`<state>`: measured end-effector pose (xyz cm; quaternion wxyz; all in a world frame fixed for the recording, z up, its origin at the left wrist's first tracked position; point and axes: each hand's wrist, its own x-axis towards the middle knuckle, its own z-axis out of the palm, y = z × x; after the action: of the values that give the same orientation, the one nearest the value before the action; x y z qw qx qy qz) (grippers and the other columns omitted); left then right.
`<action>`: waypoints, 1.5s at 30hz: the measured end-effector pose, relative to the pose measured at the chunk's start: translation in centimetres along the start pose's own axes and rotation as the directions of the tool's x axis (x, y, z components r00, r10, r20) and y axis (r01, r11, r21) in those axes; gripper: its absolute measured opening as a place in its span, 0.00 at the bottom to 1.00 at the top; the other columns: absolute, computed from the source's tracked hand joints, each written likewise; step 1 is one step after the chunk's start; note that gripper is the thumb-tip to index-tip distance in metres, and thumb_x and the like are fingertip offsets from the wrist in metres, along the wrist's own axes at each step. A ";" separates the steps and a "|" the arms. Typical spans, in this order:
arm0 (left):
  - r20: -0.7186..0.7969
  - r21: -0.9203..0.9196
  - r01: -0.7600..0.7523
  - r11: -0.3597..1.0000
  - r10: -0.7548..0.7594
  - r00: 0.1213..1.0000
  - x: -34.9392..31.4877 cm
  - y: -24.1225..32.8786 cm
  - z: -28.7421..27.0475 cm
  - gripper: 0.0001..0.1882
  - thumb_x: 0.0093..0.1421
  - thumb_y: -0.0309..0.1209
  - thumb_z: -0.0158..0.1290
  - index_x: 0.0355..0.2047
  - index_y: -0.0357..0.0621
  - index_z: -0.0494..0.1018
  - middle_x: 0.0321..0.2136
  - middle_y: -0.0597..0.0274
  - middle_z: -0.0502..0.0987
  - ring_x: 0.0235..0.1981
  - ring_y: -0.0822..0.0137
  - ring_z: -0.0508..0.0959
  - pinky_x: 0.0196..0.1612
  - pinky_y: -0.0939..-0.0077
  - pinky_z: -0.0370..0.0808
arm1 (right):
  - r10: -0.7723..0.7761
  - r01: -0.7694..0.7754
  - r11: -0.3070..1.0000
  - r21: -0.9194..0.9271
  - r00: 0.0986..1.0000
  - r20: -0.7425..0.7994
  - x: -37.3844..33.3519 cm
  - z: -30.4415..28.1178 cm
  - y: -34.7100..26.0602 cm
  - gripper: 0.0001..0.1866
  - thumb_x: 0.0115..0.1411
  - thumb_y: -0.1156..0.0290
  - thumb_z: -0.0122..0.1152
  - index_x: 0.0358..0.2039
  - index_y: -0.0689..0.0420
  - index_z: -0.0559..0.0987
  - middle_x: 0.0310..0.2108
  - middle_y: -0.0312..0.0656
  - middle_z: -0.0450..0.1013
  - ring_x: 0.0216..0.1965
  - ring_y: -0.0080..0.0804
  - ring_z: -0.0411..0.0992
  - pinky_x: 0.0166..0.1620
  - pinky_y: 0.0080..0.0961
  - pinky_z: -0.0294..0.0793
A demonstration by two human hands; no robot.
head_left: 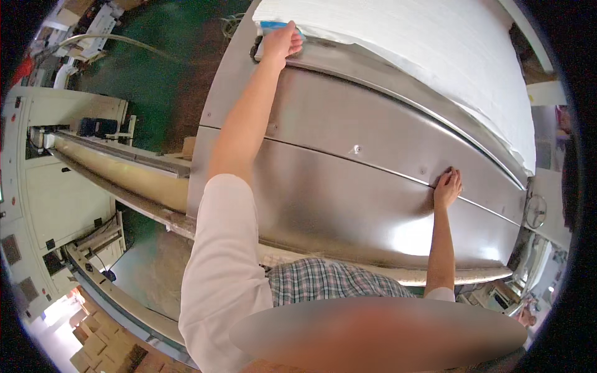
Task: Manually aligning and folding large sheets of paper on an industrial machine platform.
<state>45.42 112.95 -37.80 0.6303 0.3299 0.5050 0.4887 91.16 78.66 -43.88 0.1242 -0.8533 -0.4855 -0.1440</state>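
My left hand (283, 45) reaches far forward to the left corner of a white sheet-like material (398, 50). Its fingers are closed around a flat blue piece (271, 26), which shows on both sides of the hand; its kind is not clear. A dark knob-like part sits beside that wrist. Lower right, my right hand (448, 188) rests on the brushed metal panel (348, 118), near a seam, with bent fingers touching the surface. Nothing shows in its grasp. The white material lies in a broad layer beyond the raised metal edge.
A long beam with a yellowish face (124, 168) runs to a cream machine cabinet (68, 193) at left. A handwheel (535, 210) stands at the right end. Stacked cardboard boxes (102, 342) are at lower left. Green floor (155, 68) shows at upper left.
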 end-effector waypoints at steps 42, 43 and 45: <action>-0.213 -0.031 -0.116 0.993 0.107 0.971 3.4 0.2 -6.3 0.19 0.51 0.36 0.55 0.38 0.35 0.67 0.33 0.58 0.73 0.32 0.62 0.75 0.34 0.68 0.76 | 0.006 -0.006 1.000 -0.027 1.000 -0.001 0.4 -0.4 -0.9 0.17 0.55 0.63 0.45 0.45 0.51 0.70 0.49 0.41 0.64 0.49 0.44 0.61 0.51 0.38 0.59; -0.211 -0.034 -0.113 0.993 0.104 0.972 3.4 -0.1 -6.2 0.19 0.51 0.36 0.55 0.38 0.35 0.67 0.33 0.58 0.73 0.32 0.62 0.75 0.34 0.68 0.76 | 0.003 -0.003 1.000 -0.029 1.000 -0.006 0.4 -0.4 -0.7 0.17 0.55 0.63 0.45 0.45 0.51 0.70 0.49 0.41 0.64 0.49 0.44 0.61 0.51 0.38 0.59; -0.285 -0.111 -0.173 0.979 0.135 0.949 3.0 -1.0 -5.9 0.15 0.50 0.33 0.55 0.33 0.35 0.70 0.30 0.60 0.74 0.29 0.65 0.74 0.32 0.71 0.74 | 0.000 -0.001 0.999 -0.036 1.000 -0.011 0.4 -0.6 -0.4 0.17 0.55 0.63 0.45 0.45 0.51 0.70 0.49 0.41 0.64 0.49 0.44 0.61 0.51 0.38 0.59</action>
<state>40.09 115.02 -41.23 0.5344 0.2536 0.5265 0.6106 90.93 78.97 -43.13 0.1114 -0.8547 -0.4821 -0.1571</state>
